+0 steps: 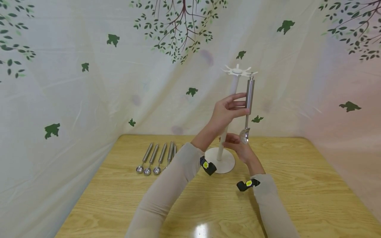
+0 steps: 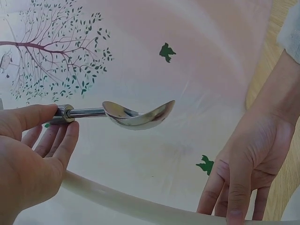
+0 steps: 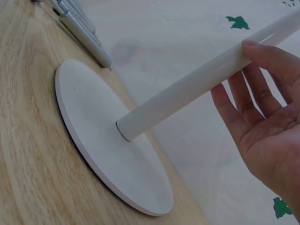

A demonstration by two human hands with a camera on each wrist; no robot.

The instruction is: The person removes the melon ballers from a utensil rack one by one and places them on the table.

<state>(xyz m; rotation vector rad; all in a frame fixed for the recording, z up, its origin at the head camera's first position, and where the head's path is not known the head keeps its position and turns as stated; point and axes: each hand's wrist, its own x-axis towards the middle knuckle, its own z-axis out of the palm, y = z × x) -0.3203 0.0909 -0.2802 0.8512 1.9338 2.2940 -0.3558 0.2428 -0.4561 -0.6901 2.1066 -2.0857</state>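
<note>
My left hand (image 1: 225, 110) pinches the steel handle of an ice cream scoop (image 1: 250, 97) between thumb and fingers. The scoop hangs upright, its ring at one arm of the white rack's star-shaped top (image 1: 237, 71) and its bowl downward. In the left wrist view, the shiny curved bowl (image 2: 138, 117) points away from the fingers. Lower down, my right hand (image 1: 241, 148) holds the white pole (image 3: 187, 89) with thumb on one side and fingers on the other. The round white base (image 1: 227, 165) rests flat on the table.
Several steel utensils (image 1: 153, 153) with round heads lie side by side on the wooden table (image 1: 214, 211), left of the rack; my left sleeve (image 1: 169, 185) hides part of the row. A printed cloth (image 1: 160, 109) hangs behind the table and along its sides.
</note>
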